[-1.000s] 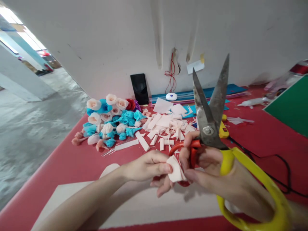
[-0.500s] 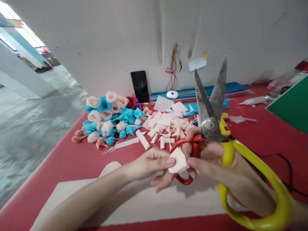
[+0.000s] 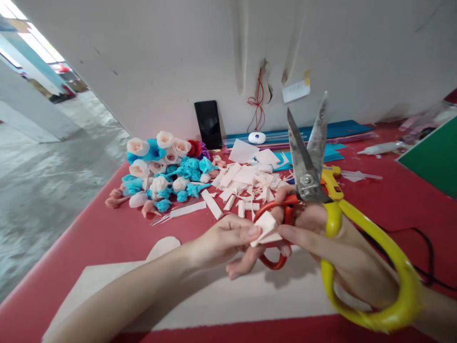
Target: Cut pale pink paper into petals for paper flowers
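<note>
So, L hand (image 3: pixel 224 240) pinches pc of pale paper (image 3: pixel 267 224); R hand (image 3: pixel 344 257) holds scissors (image 3: pixel 308 185) (blades apart, tips up).

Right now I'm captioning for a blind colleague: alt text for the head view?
The left hand pinches folded pale-pink paper; the right hand holds open red-and-yellow-handled scissors. Paper flowers and pale scraps lie beyond on a red table.
</note>
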{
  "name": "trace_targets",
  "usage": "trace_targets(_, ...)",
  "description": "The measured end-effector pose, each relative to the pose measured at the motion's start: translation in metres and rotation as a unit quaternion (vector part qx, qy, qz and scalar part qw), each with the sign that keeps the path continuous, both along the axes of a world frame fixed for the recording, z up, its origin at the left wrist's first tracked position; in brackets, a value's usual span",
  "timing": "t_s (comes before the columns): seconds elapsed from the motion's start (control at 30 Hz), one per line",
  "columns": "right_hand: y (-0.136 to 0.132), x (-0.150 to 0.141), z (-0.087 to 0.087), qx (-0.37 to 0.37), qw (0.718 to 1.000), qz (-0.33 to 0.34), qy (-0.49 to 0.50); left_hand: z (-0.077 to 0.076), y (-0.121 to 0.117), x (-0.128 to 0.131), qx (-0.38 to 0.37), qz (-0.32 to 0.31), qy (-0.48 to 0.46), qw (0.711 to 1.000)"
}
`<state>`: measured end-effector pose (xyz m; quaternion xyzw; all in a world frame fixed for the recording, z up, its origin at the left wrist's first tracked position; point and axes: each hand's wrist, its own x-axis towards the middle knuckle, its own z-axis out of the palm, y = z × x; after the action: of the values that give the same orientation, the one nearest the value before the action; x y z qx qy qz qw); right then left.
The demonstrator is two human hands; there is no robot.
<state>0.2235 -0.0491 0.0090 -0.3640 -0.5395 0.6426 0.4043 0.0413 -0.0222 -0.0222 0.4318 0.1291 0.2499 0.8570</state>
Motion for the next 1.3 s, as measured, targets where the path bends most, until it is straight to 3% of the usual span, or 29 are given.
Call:
trace_targets(0.37, 0.005, -0.004, 0.005, 0.044, 0.999, 0.02, 0.015, -0.002, -0.002, 0.001, -0.005, 0.032, 0.025, 0.999)
trace_targets(0.7, 0.007, -0.009, 0.005, 0.007, 1.0, -0.007, 0.018, -0.002, -0.003, 0.002, -0.008, 0.03, 0.019, 0.999)
trace_targets(1.03, 0.007, -0.006, 0.002, 0.015, 0.999, 0.016, 0.037, -0.002, -0.003, 0.002, 0.006, 0.035, 0.06, 0.998)
trace_targets(1.2, 0.007, -0.007, 0.0, -0.025, 0.998, -0.002, 0.066, 0.004, -0.006, 0.003, 0.03, 0.117, 0.084, 0.989)
trace_targets(1.3, 0.007, -0.009, -0.003, -0.013, 0.999, -0.002, 0.05, 0.01, -0.008, 0.005, 0.033, 0.173, 0.088, 0.98)
